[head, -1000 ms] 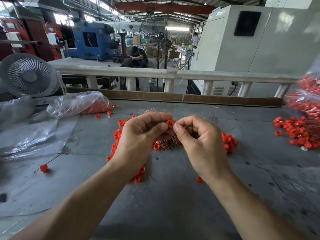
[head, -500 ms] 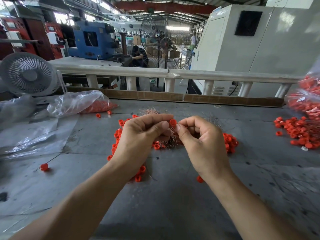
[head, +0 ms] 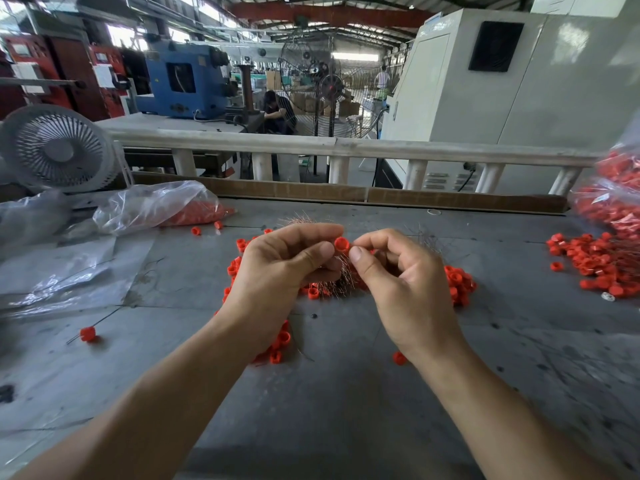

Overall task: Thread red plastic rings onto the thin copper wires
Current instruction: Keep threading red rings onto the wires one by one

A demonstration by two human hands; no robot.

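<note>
Left hand [head: 277, 271]: pinches a red ring [head: 341, 243].
Right hand [head: 405, 278]: fingers curled, thumb touching the ring.
Wires [head: 343, 275]: under both hands.

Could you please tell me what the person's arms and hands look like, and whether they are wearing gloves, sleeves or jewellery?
Both forearms are bare up to the frame edge, with no sleeve showing. The left hand and the right hand are ungloved. No ring, watch or bracelet shows on either wrist or on the visible fingers. The thumbnails are short and unpainted.
</note>
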